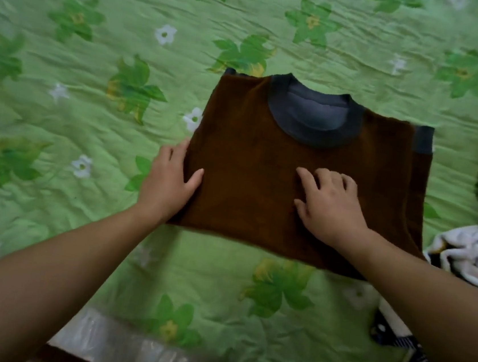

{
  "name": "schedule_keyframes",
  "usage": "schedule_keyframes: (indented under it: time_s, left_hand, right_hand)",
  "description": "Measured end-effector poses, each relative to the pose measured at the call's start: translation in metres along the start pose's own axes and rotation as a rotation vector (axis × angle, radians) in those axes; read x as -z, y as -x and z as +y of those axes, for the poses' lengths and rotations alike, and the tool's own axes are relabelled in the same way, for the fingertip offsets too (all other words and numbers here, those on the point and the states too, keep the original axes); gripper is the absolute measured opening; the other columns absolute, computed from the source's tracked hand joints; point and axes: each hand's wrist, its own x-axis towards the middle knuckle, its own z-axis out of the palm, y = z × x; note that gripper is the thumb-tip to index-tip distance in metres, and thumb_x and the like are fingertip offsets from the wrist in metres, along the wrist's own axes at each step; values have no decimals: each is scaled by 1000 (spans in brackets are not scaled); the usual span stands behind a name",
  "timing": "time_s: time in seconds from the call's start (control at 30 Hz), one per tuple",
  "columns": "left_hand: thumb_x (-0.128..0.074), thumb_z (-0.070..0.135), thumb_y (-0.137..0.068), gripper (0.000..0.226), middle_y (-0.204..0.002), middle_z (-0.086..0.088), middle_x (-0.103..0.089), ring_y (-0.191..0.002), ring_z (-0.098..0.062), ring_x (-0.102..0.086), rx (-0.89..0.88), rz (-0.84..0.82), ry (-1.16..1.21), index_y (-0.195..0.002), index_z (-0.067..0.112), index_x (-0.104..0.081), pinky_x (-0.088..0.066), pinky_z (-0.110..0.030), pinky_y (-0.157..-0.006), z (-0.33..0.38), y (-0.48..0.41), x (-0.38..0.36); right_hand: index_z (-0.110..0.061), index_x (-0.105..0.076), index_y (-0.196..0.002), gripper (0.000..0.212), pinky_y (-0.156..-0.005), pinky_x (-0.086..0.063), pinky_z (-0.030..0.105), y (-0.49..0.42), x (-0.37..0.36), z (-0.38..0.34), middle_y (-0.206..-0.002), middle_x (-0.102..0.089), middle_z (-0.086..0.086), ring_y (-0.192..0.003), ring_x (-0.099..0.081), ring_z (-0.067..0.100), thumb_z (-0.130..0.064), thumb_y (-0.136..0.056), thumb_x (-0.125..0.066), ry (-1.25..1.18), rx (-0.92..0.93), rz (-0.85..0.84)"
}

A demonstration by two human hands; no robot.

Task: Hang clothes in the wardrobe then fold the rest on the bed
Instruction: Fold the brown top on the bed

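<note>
Flagging risk: bed (62, 101) quilt is rumpled, so I reckon the folded brown sweater (249, 158) could skew or spring open if pressure comes off unevenly. Sweater lies mid-bed under both hands. Left hand (168, 184) lies flat along its left edge, thumb on top. Right hand (330, 203) is spread, pressing its centre. Neither grips.

Both forearms (75, 251) reach away from the near side. Left hand (168, 186) lies palm down, fingers straight, thumb spread right. Right hand (331, 207) lies palm down, fingers slightly bent.
</note>
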Motion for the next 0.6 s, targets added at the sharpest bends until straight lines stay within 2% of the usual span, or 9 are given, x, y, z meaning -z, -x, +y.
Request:
schedule_keyframes:
  time_s: [0.07, 0.17, 0.23, 0.33, 0.37, 0.4, 0.47, 0.53, 0.6]
  left_hand:
    - [-62, 49, -91, 57, -126, -9, -59, -114, -28, -59, 92, -69, 24, -138, 20, -49, -49, -39, -91, -16, 8, 6]
    - [-67, 50, -87, 38, -107, -2, -71, -97, -24, -67, 179, -155, 141, -114, 23, -63, -49, -31, -77, -28, 14, 15]
    - [-73, 48, -83, 37, -98, 6, -69, -89, -16, -65, 229, -226, 232, -111, 25, -64, -45, -25, -73, -30, 13, 20]
    - [-78, 41, -78, 36, -96, 7, -71, -82, -11, -67, 292, -323, 343, -107, 24, -65, -54, -28, -75, -33, 11, 24]
    - [-78, 38, -78, 33, -94, 5, -73, -80, -13, -70, 311, -357, 386, -105, 22, -66, -58, -33, -77, -33, 11, 24]
    - [-79, 34, -78, 31, -91, 3, -74, -79, -15, -71, 327, -388, 437, -103, 21, -66, -60, -38, -78, -33, 12, 26]
    - [-79, 28, -78, 28, -90, -2, -75, -80, -20, -73, 339, -416, 520, -101, 19, -66, -60, -42, -78, -31, 16, 28]
    - [-80, 23, -77, 26, -88, -3, -74, -79, -20, -73, 324, -401, 573, -98, 18, -64, -60, -36, -73, -24, 20, 33]
    - [-79, 20, -78, 22, -80, 0, -72, -71, -15, -71, 295, -372, 613, -92, 18, -62, -55, -25, -58, -11, 25, 39]
  right_hand:
    - [-29, -20, -154, 69, -109, -37, 52, -36, 22, -23, -148, -39, 14, -135, -40, 35, -39, -95, -54, 30, 119, 19]
    - [-29, -22, -154, 84, -110, -37, 55, -104, 52, -65, -156, -31, 18, -140, -33, 39, -21, -84, -68, 148, 295, 68]
    - [-31, -23, -155, 86, -115, -29, 60, -146, 69, -95, -162, -22, 16, -148, -22, 39, -18, -83, -68, 237, 381, 66]
    - [-32, -30, -153, 65, -120, -3, 67, -185, 80, -132, -167, -14, 9, -155, -4, 34, -21, -94, -55, 468, 506, 27]
    - [-29, -37, -151, 59, -118, 2, 68, -190, 82, -139, -165, -22, 9, -155, -8, 32, -20, -94, -54, 533, 535, 12]
    - [-26, -44, -145, 53, -117, 3, 70, -191, 84, -144, -156, -37, 9, -152, -21, 31, -18, -93, -54, 570, 554, 12]
    - [-20, -56, -128, 39, -116, 2, 73, -189, 88, -147, -125, -58, 6, -130, -50, 30, -14, -90, -57, 591, 576, 44]
    - [-18, -57, -118, 29, -116, -4, 70, -185, 96, -140, -109, -61, 5, -114, -58, 29, -12, -89, -57, 582, 571, 51]
    - [-20, -55, -114, 26, -113, -20, 62, -179, 107, -123, -103, -59, 4, -107, -58, 29, -16, -89, -59, 560, 580, 67]
